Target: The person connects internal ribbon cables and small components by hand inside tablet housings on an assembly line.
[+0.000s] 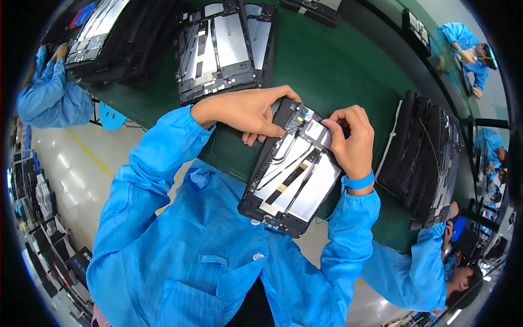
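An opened tablet point(294, 174) with a black frame and a silver inner plate lies tilted in front of me, overhanging the near edge of the green table. Dark ribbon cables run along its plate, and small parts sit at its far end. My left hand point(250, 111) grips the far left corner, thumb on the inside edge. At the far right edge, my right hand point(351, 139) is closed in a pinch by the silver area. Whatever its fingertips hold, if anything, is too small to make out. A blue band point(358, 181) circles my right wrist.
More opened tablets point(218, 49) lie stacked beyond my left hand. A tall dark stack point(109, 43) stands at the far left, another row of black tablets point(422, 155) at the right. Co-workers in blue sit at left point(54, 98) and lower right point(414, 272) along the green table point(321, 60).
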Action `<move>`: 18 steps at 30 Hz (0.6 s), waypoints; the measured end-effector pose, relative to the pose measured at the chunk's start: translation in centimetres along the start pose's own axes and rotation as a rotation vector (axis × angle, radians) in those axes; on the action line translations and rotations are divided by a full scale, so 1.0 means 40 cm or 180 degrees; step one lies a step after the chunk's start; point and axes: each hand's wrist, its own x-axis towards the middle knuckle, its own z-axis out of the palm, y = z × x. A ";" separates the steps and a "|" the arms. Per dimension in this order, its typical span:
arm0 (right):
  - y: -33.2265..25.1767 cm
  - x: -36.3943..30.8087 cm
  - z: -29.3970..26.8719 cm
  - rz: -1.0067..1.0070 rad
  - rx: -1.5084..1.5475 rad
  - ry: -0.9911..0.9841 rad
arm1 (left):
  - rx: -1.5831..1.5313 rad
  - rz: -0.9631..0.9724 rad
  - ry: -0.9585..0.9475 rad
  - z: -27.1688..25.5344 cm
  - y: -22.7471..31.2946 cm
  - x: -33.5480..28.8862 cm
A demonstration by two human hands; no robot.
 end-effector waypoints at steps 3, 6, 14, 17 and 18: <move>0.002 0.005 -0.001 -0.0225 -0.0370 -0.0033 | 0.0016 -0.0045 -0.0044 -0.001 0.006 0.004; -0.003 0.005 -0.001 -0.0169 -0.0486 -0.0089 | -0.0014 0.0025 -0.0074 -0.002 -0.001 0.004; 0.018 0.003 0.001 0.0137 0.0014 -0.0103 | 0.0116 0.0027 -0.0114 -0.008 -0.001 0.013; 0.014 -0.002 0.008 0.0184 0.0033 -0.0020 | 0.0042 0.0061 -0.0128 -0.011 -0.013 0.014; 0.012 -0.003 0.010 0.0231 0.0072 0.0036 | 0.0023 0.0066 -0.0119 -0.011 -0.014 0.014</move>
